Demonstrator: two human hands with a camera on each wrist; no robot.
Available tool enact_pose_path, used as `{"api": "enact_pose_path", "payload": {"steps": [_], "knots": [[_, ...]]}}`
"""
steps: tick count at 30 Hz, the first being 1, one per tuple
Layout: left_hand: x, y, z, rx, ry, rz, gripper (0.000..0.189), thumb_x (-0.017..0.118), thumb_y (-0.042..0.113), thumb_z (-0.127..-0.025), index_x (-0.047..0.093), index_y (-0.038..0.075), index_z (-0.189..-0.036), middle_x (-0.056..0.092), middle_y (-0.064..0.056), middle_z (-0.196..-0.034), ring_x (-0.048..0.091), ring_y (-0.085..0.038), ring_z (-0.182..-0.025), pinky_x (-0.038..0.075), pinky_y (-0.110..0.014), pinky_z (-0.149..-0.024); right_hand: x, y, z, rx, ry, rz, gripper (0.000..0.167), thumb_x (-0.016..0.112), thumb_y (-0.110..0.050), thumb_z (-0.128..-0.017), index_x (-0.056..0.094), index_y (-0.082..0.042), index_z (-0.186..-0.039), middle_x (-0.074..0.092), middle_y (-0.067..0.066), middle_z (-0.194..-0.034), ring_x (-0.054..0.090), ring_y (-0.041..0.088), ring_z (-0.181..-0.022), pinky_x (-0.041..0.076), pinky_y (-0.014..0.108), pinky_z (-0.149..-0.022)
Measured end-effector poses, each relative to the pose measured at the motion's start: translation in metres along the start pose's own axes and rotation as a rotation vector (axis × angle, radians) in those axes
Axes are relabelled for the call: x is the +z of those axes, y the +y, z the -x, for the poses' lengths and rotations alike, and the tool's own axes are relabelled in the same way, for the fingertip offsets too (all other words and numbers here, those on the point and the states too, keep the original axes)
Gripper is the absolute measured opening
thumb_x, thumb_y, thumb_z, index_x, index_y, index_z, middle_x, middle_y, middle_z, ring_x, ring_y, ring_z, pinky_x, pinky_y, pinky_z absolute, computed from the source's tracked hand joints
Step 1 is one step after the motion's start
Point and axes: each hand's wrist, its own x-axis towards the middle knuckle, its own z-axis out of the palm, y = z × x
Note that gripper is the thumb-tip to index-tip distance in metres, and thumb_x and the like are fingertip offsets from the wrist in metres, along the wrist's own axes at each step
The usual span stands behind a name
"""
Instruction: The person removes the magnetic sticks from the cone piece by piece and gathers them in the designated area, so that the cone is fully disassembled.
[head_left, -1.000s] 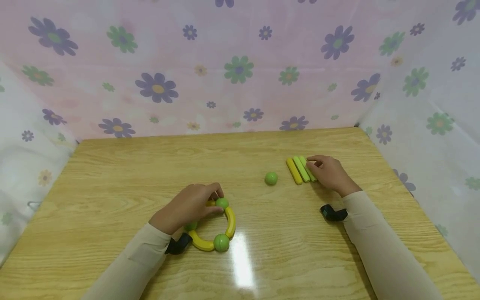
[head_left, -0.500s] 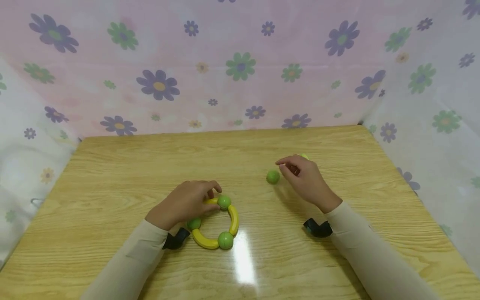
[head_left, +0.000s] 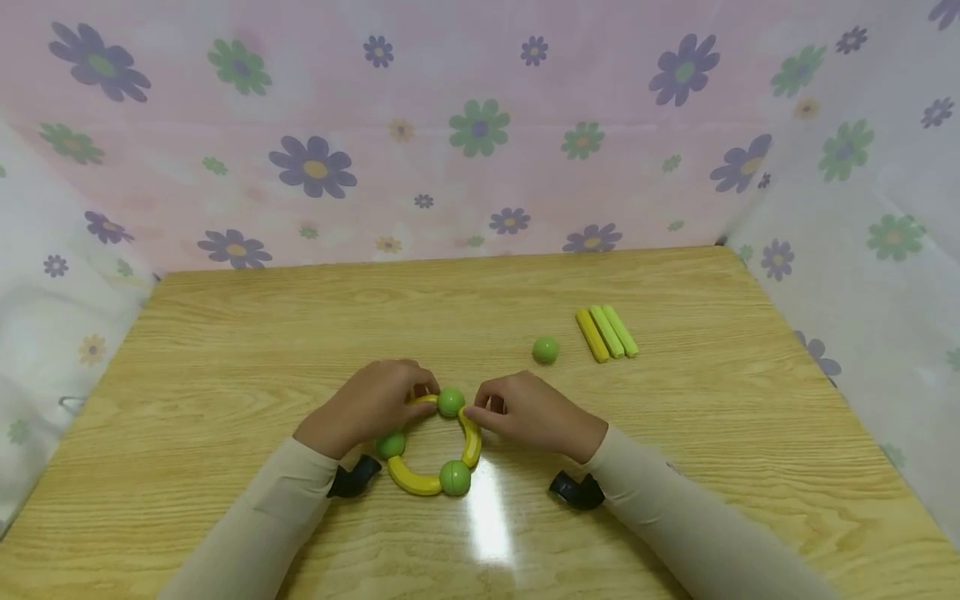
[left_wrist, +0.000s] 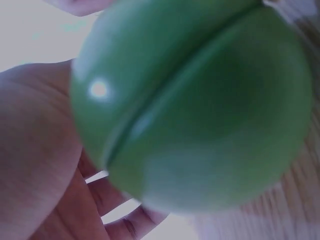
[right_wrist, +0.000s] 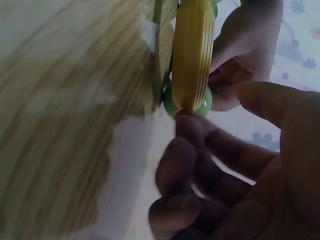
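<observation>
A ring of curved yellow pieces and green balls lies on the table, left of the middle in the head view. My left hand (head_left: 378, 404) pinches the yellow piece (head_left: 427, 399) at the ring's upper left, beside the top green ball (head_left: 451, 402). Another green ball (left_wrist: 200, 110) fills much of the left wrist view, close to the palm. My right hand (head_left: 536, 415) has come to the right-hand curved yellow piece (head_left: 471, 442). In the right wrist view, its fingertips are at the end of this grooved yellow piece (right_wrist: 192, 55), the thumb standing apart from them.
A loose green ball (head_left: 546, 350) sits behind my right hand. To its right lie a darker yellow stick (head_left: 592, 335) and two pale yellow-green sticks (head_left: 613, 332), side by side. Flowered cloth (head_left: 480, 167) stands behind the wooden table (head_left: 300, 325).
My right hand has moved left from the sticks, past the loose ball, to the ring. The left thumb and fingers have drawn closer together at the ring's upper yellow piece.
</observation>
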Motion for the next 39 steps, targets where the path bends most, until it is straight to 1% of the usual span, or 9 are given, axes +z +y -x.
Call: {"api": "enact_pose_path", "payload": {"steps": [3,8,12,15,20,23,28,36,39], "knots": [[0.001,0.001,0.000,0.010,-0.001,-0.008,0.017,0.075,0.027,-0.091,0.076,0.016,-0.104,0.066,0.007,-0.089,0.060,-0.008,-0.079,0.051,-0.028,-0.071,0.004,-0.004,-0.003,0.009,-0.032,0.035,0.023,0.064,-0.034,-0.098,0.070,-0.018,-0.082,0.061,-0.011,-0.067,0.050,0.002,-0.056,0.043,0.021,-0.053],[0.001,0.003,0.001,0.023,0.010,-0.014,0.015,0.074,0.027,-0.092,0.074,0.017,-0.102,0.064,0.006,-0.089,0.060,-0.009,-0.078,0.050,-0.028,-0.070,0.007,-0.005,-0.004,0.024,-0.032,0.084,0.028,0.070,-0.036,-0.094,0.063,-0.018,-0.074,0.053,-0.010,-0.060,0.044,0.003,-0.053,0.036,0.020,-0.049],[0.001,0.005,0.002,0.025,0.004,-0.014,0.013,0.074,0.027,-0.092,0.073,0.017,-0.101,0.064,0.006,-0.088,0.058,-0.008,-0.077,0.049,-0.027,-0.069,0.008,0.000,-0.005,0.032,-0.046,0.102,0.032,0.068,-0.036,-0.094,0.058,-0.019,-0.070,0.049,-0.010,-0.059,0.043,0.003,-0.052,0.034,0.020,-0.049],[0.003,0.006,0.001,0.018,0.005,-0.023,0.012,0.074,0.028,-0.092,0.072,0.018,-0.098,0.061,0.007,-0.083,0.054,-0.007,-0.072,0.046,-0.026,-0.066,0.007,0.004,-0.006,0.039,-0.051,0.120,0.034,0.066,-0.035,-0.095,0.055,-0.020,-0.067,0.047,-0.011,-0.059,0.043,0.003,-0.053,0.034,0.020,-0.050],[0.005,0.007,-0.001,-0.003,0.009,-0.034,0.012,0.074,0.029,-0.091,0.069,0.020,-0.095,0.057,0.008,-0.076,0.049,-0.008,-0.066,0.042,-0.026,-0.060,0.008,0.007,-0.008,0.045,-0.038,0.143,0.034,0.066,-0.034,-0.095,0.053,-0.020,-0.066,0.046,-0.011,-0.059,0.043,0.003,-0.053,0.033,0.020,-0.050],[0.005,0.008,-0.001,-0.016,0.002,-0.028,0.011,0.073,0.029,-0.091,0.068,0.020,-0.094,0.057,0.007,-0.076,0.049,-0.009,-0.066,0.042,-0.026,-0.061,0.009,0.007,-0.008,0.047,-0.037,0.141,0.034,0.066,-0.034,-0.095,0.052,-0.020,-0.066,0.046,-0.011,-0.059,0.043,0.003,-0.053,0.033,0.020,-0.050],[0.005,0.007,-0.001,-0.017,0.003,-0.027,0.011,0.073,0.028,-0.091,0.068,0.019,-0.094,0.057,0.007,-0.076,0.050,-0.009,-0.066,0.042,-0.026,-0.061,0.009,0.007,-0.009,0.041,-0.032,0.146,0.036,0.066,-0.035,-0.095,0.052,-0.020,-0.066,0.045,-0.011,-0.059,0.042,0.003,-0.053,0.032,0.020,-0.050],[0.006,0.008,-0.001,-0.023,0.004,-0.031,0.011,0.074,0.029,-0.090,0.066,0.021,-0.091,0.055,0.008,-0.072,0.048,-0.009,-0.063,0.040,-0.026,-0.058,0.010,0.008,-0.009,0.039,-0.023,0.146,0.033,0.064,-0.031,-0.096,0.052,-0.018,-0.069,0.044,-0.010,-0.060,0.041,0.004,-0.053,0.031,0.020,-0.050],[0.007,0.008,-0.001,-0.028,0.001,-0.035,0.011,0.073,0.028,-0.090,0.065,0.021,-0.090,0.054,0.008,-0.072,0.048,-0.009,-0.063,0.039,-0.025,-0.058,0.009,0.008,-0.009,0.043,-0.010,0.144,0.034,0.063,-0.030,-0.096,0.051,-0.018,-0.067,0.042,-0.010,-0.058,0.040,0.004,-0.052,0.031,0.020,-0.050]]}}
